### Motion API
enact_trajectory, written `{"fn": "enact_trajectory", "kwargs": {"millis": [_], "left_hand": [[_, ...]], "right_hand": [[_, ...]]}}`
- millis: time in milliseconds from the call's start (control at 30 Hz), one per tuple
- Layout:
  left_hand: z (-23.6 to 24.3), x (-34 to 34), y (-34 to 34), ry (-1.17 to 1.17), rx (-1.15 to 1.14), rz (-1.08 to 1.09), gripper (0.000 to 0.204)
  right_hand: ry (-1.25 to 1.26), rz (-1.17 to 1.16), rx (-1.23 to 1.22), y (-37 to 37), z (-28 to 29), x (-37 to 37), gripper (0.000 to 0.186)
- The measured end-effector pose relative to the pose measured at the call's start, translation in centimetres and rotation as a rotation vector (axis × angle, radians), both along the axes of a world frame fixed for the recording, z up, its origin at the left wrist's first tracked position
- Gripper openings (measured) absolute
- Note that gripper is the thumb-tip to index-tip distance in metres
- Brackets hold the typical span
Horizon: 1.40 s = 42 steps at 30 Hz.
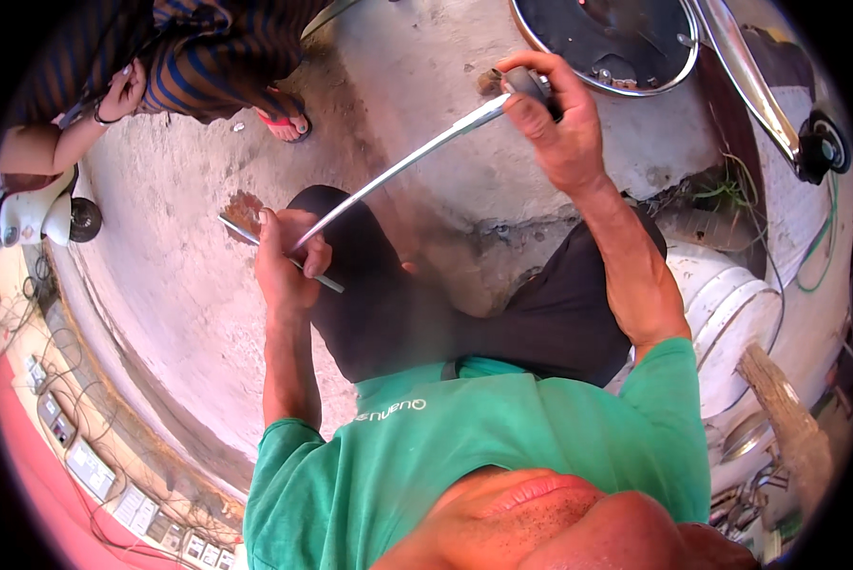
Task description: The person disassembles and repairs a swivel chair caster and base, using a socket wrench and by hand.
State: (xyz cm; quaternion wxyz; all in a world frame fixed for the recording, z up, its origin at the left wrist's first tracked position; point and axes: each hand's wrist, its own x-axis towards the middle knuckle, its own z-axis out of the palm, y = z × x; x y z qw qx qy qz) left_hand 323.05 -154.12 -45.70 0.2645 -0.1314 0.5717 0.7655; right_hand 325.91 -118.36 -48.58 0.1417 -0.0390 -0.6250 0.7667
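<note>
A long shiny metal rod [407, 176] slants up and to the right between my two hands. My left hand [288, 252] is closed around its lower end. A shorter metal bar [329, 282] crosses there and sticks out on both sides of the fist; whether the two are joined is hidden by the fingers. My right hand [569, 128] grips a small dark grey round piece [531, 85] at the rod's upper end, between thumb and fingers. Just left of it shows a brown rough bit [488, 83] that I cannot make out.
A large round black disc with a metal rim [602, 43] lies at the far right, beside a chromed tube [754, 81] with a black wheel. Another person's hand [122, 95] and sandalled foot [288, 123] are at the far left. A wooden post [787, 408] stands near right.
</note>
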Motion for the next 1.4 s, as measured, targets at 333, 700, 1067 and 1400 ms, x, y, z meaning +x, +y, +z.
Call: {"fn": "enact_trajectory", "kwargs": {"millis": [333, 700, 1067, 1400], "left_hand": [[-1.2, -1.0, 0.3, -0.072, 0.042, -0.007, 0.059], [7.6, -0.7, -3.0, 0.102, -0.241, -0.073, 0.064], [7.7, 16.3, -18.9, 0.042, -0.539, 0.713, 0.057], [3.2, 46.3, -28.2, -0.438, -1.219, 1.249, 0.050]], "right_hand": [[0.199, -0.128, 0.393, 0.6, 1.7, 0.8, 0.049], [-0.027, 0.007, 0.095, -2.5, -2.8, -2.4, 0.046], [-0.555, 0.524, -0.421, -16.1, -8.7, -9.2, 0.055], [-0.768, 0.962, -0.301, -30.6, -12.8, -5.8, 0.058]]}}
